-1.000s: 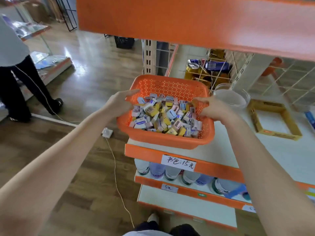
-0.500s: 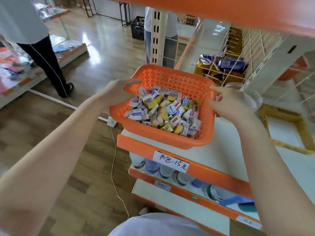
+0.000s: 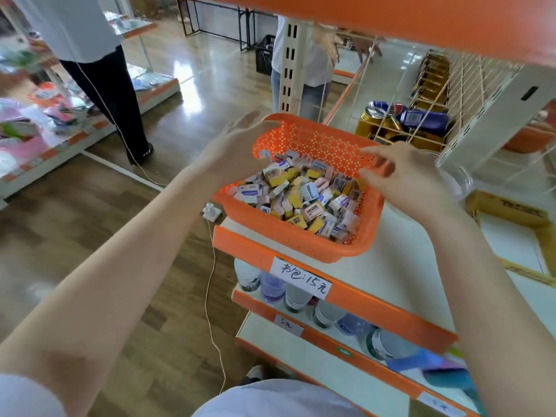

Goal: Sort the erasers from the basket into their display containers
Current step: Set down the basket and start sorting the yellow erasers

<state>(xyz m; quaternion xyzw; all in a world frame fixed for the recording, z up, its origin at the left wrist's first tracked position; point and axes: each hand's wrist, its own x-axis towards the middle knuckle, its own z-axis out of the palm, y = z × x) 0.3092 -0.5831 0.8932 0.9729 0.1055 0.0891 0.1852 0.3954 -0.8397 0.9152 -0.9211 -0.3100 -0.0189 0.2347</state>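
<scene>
An orange perforated basket [image 3: 313, 139] stands at the left end of a white shelf [image 3: 391, 266], partly overhanging its edge. It is heaped with several small boxed erasers [image 3: 301, 194] in yellow, pink, white and blue wrappers. My left hand [image 3: 231, 149] hovers over the basket's left rim with fingers spread and holds nothing. My right hand [image 3: 403, 176] is above the right rim, fingers loosely bent toward the erasers, holding nothing. A yellow cardboard display tray [image 3: 511, 212] lies on the shelf to the right, partly cut off. A clear plastic tub [image 3: 463, 179] sits behind my right hand.
An orange shelf [image 3: 391, 22] hangs close overhead. Wire dividers [image 3: 421, 115] with cans and boxes stand behind the basket. Bottles [image 3: 270, 284] fill the lower shelf. Two people [image 3: 99, 70] stand in the aisle; a white cable [image 3: 210, 296] trails across the wooden floor.
Both hands have let go of the basket rims and lifted off, fingers spreading. The basket now rests on the shelf. The view has shifted up and left.
</scene>
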